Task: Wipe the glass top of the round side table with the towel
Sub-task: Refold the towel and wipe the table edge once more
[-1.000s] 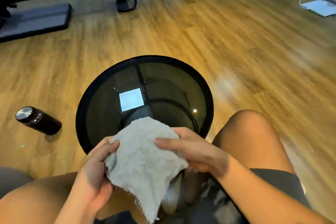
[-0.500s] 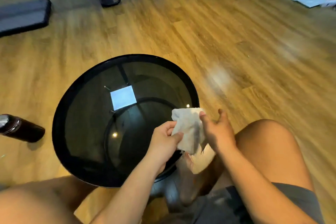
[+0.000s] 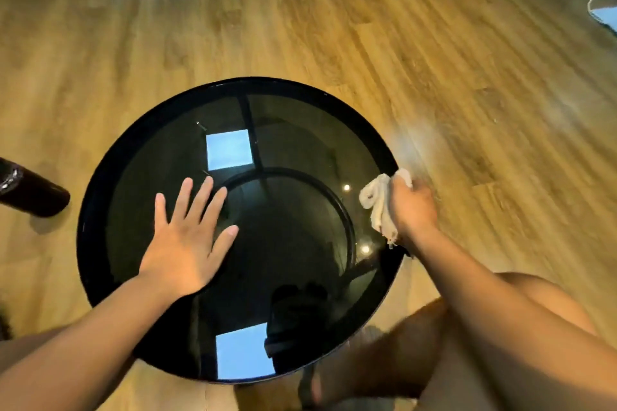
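The towel (image 3: pixel 377 202) is wadded in the right grip (image 3: pixel 412 207), whose fingers curl round it, at the right rim of the round glass worktop (image 3: pixel 293 143). The left grip (image 3: pixel 187 240) lies flat and spread on the glass at left, probably steadying it. The towel looks soft, light and limp, so a bunched hold suits it; a loose end trails below the fist. The glass is likely slick and breakable: even pressure, no leaning

Left hand (image 3: pixel 187 243) flat, fingers spread, right hand (image 3: pixel 412 207) apparently gripping towel (image 3: pixel 375 202), blurred
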